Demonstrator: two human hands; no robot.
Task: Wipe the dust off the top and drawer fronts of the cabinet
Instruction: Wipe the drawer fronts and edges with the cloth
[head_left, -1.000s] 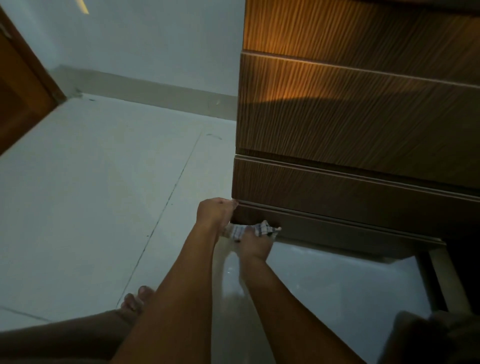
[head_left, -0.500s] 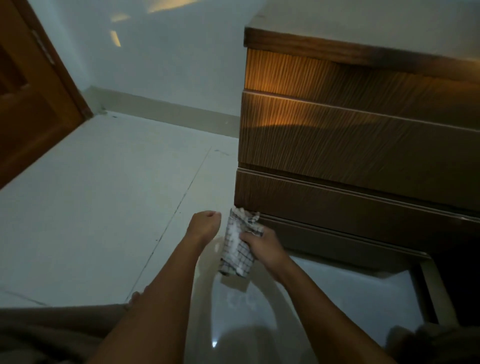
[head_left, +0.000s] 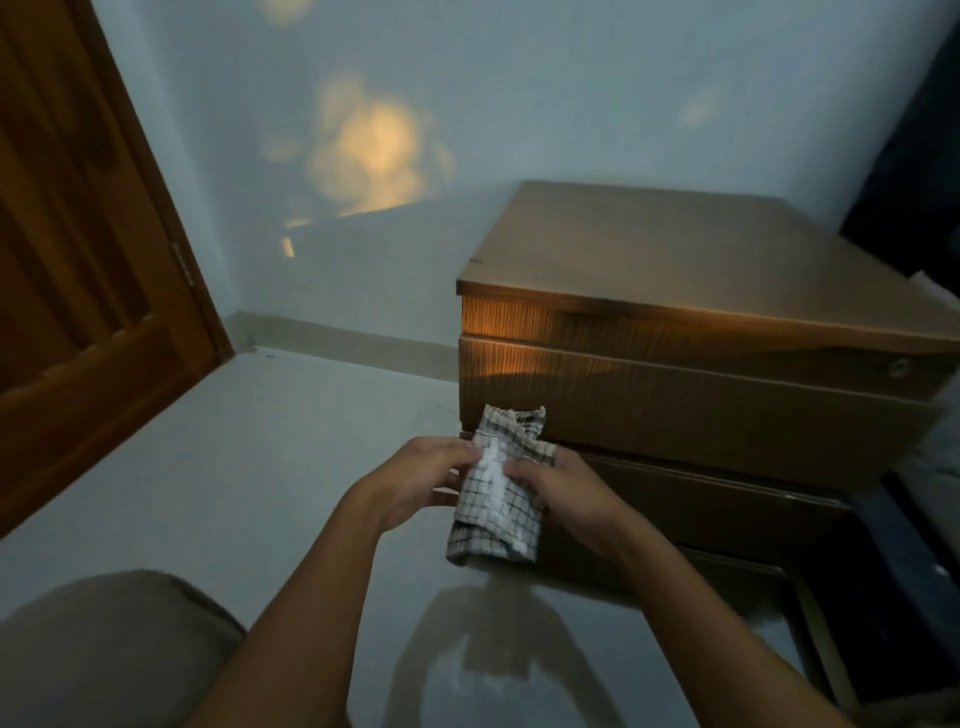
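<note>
Pale blue-grey wall (head_left: 519, 104) fills the top, w/ a blurry warm light patch (head_left: 374, 150) on it. Pale glossy floor (head_left: 234, 467) runs below, skirting (head_left: 337, 338) along the join. Brown wood door (head_left: 78, 260) takes the left side, hinge (head_left: 183, 265) on its right edge.

Wood cabinet (head_left: 675, 249) stands on the floor at right, near the wall, amber light on its front left corner. Under the top slab: a narrow strip, then an upper drawer front (head_left: 701, 410), then a lower drawer front (head_left: 727, 509), darker, in shade. Small round fitting (head_left: 897, 366) sits near the strip's right end.

Person's leg (head_left: 104, 649) in beige fabric, bottom left. Both forearms reach fwd from bottom centre, and their dim reflection (head_left: 493, 639) shows on the floor.

Checked cloth (head_left: 493, 509), white w/ dark lines, folded into a longish wad, is held upright btwn both hands, off the floor, in front of the cabinet's left front corner. Its top end overlaps the upper drawer front in view; can't tell if it touches the wood.

L grip (head_left: 415, 483): fingers curled, tips pinching the cloth's left edge. R grip (head_left: 566, 499): grasping the cloth's right side, thumb across the front, fingers curled round it. Hands sit close, only the cloth btwn them.
</note>
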